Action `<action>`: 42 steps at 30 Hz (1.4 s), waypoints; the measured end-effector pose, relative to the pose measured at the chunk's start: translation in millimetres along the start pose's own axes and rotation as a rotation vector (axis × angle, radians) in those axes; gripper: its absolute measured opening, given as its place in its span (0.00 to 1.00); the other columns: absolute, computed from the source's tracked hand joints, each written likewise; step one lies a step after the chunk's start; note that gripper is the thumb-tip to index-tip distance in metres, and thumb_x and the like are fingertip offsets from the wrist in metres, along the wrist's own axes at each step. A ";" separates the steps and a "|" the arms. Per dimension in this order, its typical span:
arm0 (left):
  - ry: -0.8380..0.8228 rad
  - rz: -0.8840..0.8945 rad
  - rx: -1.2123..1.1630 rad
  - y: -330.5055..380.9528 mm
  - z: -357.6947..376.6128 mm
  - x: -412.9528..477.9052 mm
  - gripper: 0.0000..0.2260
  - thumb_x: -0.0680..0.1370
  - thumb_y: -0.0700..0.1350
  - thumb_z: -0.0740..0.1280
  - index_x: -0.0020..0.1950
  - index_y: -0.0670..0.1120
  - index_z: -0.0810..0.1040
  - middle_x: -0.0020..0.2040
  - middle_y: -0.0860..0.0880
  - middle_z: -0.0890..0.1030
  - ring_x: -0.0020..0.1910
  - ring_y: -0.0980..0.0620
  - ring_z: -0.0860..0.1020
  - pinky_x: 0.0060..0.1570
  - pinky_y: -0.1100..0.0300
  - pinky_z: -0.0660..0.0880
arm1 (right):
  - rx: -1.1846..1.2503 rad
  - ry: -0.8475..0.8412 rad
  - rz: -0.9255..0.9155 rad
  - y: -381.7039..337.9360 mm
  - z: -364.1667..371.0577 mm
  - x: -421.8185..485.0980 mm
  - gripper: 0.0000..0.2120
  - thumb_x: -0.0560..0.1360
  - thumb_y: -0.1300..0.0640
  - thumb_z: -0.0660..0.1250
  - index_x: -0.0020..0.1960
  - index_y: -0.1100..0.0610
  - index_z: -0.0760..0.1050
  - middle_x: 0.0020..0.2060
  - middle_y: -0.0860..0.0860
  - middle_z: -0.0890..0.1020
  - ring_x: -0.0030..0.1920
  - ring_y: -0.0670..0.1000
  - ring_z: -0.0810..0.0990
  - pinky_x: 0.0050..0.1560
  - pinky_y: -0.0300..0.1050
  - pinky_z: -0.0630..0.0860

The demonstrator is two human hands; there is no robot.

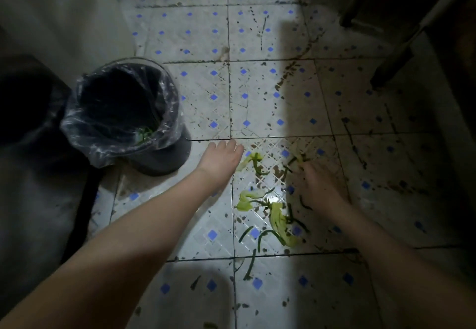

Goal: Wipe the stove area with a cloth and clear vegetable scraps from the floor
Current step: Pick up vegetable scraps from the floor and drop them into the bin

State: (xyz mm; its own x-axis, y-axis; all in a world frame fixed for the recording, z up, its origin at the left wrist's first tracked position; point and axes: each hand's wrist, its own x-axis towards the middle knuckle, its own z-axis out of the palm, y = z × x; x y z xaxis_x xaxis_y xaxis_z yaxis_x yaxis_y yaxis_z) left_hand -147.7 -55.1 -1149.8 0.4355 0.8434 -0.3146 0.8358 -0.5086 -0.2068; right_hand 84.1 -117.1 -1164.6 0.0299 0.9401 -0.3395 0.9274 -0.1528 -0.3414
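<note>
home kitchen, stained tiled floor point(257, 45), lined bin point(123, 112), vegetable scraps point(278, 219)

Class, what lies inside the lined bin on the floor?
A few green scraps show low inside the bin, against its plastic liner; deeper down is too dark to see.

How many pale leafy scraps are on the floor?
4: one leaf beside the left hand, a crumpled leaf below it, a long leaf nearest the camera, a bit at the right hand. Others may be hidden.
</note>
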 end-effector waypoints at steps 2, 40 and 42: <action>-0.004 0.010 -0.030 11.5 8.2 12.1 0.23 0.75 0.40 0.66 0.68 0.43 0.61 0.64 0.43 0.70 0.61 0.43 0.71 0.54 0.51 0.69 | -0.040 -0.040 0.056 9.4 1.6 3.4 0.19 0.77 0.58 0.60 0.68 0.56 0.66 0.65 0.55 0.71 0.65 0.57 0.69 0.66 0.51 0.66; 0.000 0.076 -0.486 28.9 43.3 26.3 0.07 0.77 0.32 0.63 0.52 0.41 0.71 0.51 0.43 0.70 0.43 0.43 0.73 0.43 0.47 0.75 | 0.127 0.181 -0.128 14.4 54.8 55.8 0.04 0.74 0.66 0.64 0.44 0.60 0.77 0.44 0.54 0.76 0.47 0.52 0.72 0.41 0.44 0.67; -0.005 0.065 -0.484 23.4 41.9 20.9 0.06 0.77 0.33 0.64 0.52 0.41 0.71 0.51 0.43 0.69 0.43 0.43 0.73 0.42 0.48 0.75 | 0.114 0.172 -0.122 14.8 55.7 54.9 0.05 0.74 0.66 0.63 0.43 0.59 0.75 0.43 0.54 0.76 0.46 0.53 0.72 0.39 0.45 0.66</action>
State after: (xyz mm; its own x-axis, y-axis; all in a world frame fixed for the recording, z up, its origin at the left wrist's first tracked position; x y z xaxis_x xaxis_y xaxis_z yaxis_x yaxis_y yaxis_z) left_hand -133.0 -56.7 -1200.1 0.4916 0.8112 -0.3168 0.8668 -0.4208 0.2676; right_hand 78.6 -84.8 -1237.1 -0.0072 0.9904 -0.1383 0.8804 -0.0593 -0.4704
